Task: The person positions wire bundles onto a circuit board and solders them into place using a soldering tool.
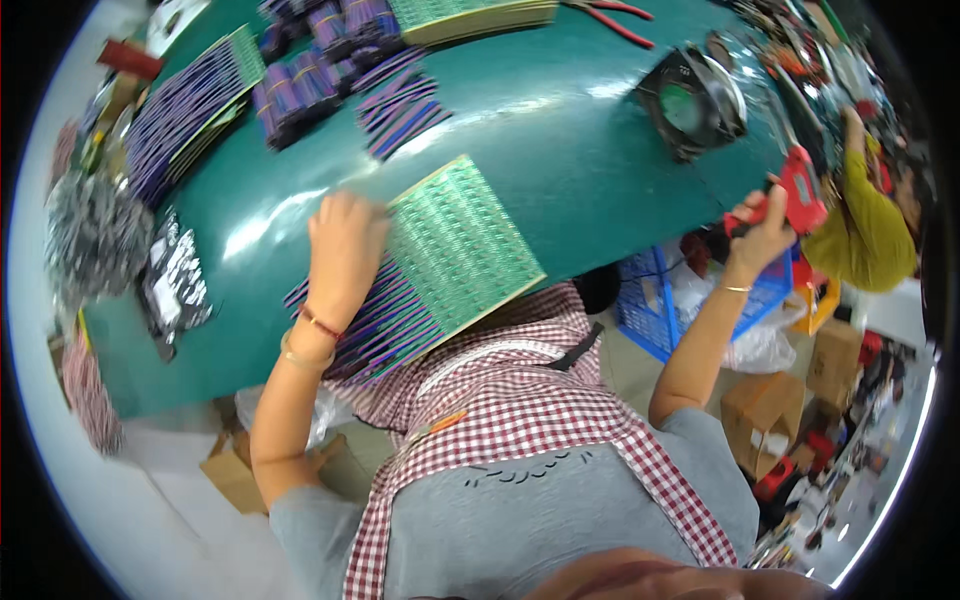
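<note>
A green circuit board panel (465, 240) lies slantwise at the near edge of the table, against my apron. Rows of purple and blue wires (385, 325) cover its left part. Over the panel's upper left edge is my left hand (348, 240), smeared by motion; its fingers look bent, and whether they hold anything is hidden. Off to the right, past the table's near edge, my right hand (762, 228) is wrapped round a red gun-shaped tool (803, 190). Beyond the panel lie loose purple wires (403, 112) in a small pile.
Bundled purple wires (297, 92) lie at the far left, beside wired boards (185, 125). At the back are stacked boards (475, 20) and red-handled pliers (620, 22). A black fan (692, 103) stands right. Below is a blue crate (645, 305). Another person (865, 225) is at far right.
</note>
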`<state>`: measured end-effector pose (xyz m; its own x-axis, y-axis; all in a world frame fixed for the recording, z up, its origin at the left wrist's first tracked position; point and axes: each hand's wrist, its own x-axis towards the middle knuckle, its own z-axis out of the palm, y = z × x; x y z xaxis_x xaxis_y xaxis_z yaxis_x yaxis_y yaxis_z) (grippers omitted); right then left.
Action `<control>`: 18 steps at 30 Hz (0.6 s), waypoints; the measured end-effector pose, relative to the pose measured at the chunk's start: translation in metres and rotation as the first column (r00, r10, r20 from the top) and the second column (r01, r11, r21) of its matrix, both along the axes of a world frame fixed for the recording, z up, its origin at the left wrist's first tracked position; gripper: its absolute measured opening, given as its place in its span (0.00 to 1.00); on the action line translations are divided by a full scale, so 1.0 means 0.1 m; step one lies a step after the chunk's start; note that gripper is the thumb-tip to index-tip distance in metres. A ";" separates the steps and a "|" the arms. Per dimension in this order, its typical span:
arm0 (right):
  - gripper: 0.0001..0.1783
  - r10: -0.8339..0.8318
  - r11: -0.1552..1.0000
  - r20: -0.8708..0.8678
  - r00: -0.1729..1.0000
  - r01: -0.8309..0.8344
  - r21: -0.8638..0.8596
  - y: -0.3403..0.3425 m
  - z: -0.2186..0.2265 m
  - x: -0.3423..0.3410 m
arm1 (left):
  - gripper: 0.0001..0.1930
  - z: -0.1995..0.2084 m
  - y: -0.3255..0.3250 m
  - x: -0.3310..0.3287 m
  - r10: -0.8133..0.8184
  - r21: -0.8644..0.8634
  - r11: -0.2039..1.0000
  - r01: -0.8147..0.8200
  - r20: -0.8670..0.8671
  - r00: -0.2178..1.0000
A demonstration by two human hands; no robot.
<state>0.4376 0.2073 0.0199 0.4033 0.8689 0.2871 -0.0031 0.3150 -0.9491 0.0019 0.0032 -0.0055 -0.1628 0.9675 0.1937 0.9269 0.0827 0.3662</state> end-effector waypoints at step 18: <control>0.18 0.010 0.999 -0.006 1.000 -0.009 0.040 -0.67 0.41 -0.23 | 0.39 -0.25 1.08 -0.43 -0.084 0.060 0.994 0.093 -0.141 0.986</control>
